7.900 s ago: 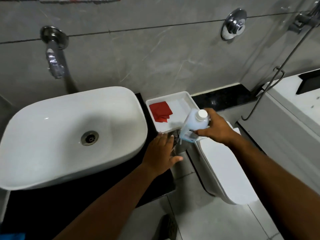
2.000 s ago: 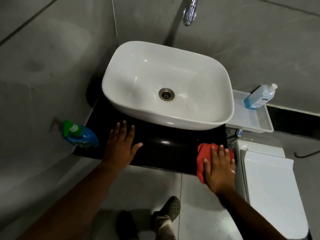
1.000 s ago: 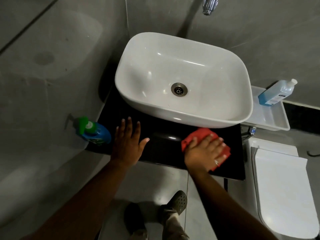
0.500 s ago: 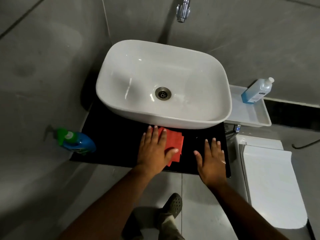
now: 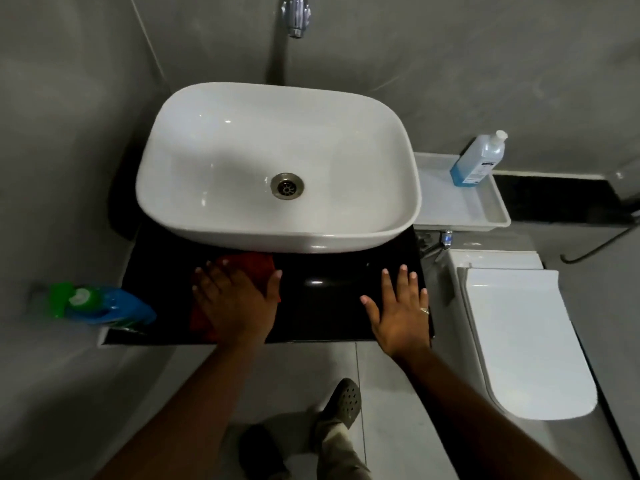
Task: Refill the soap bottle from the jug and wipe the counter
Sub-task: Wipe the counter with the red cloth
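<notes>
My left hand [image 5: 237, 303] presses flat on a red cloth [image 5: 258, 266] lying on the black counter [image 5: 325, 299], just in front of the white basin [image 5: 277, 168]. My right hand [image 5: 400, 310] rests flat on the counter's right end, fingers spread, holding nothing. A clear jug with blue liquid and a white cap [image 5: 478, 159] stands in the white tray [image 5: 460, 216] to the right of the basin. A blue soap bottle with a green pump [image 5: 100, 304] stands at the counter's left front corner.
A chrome tap [image 5: 294, 15] juts from the grey wall above the basin. A white toilet with its lid down [image 5: 519, 337] stands right of the counter. Grey walls close in at the left. My feet [image 5: 341, 403] are on the tiled floor below.
The red cloth passed from my right hand to my left hand and has slid further left along the counter. My right hand stays flat on the counter's right end.
</notes>
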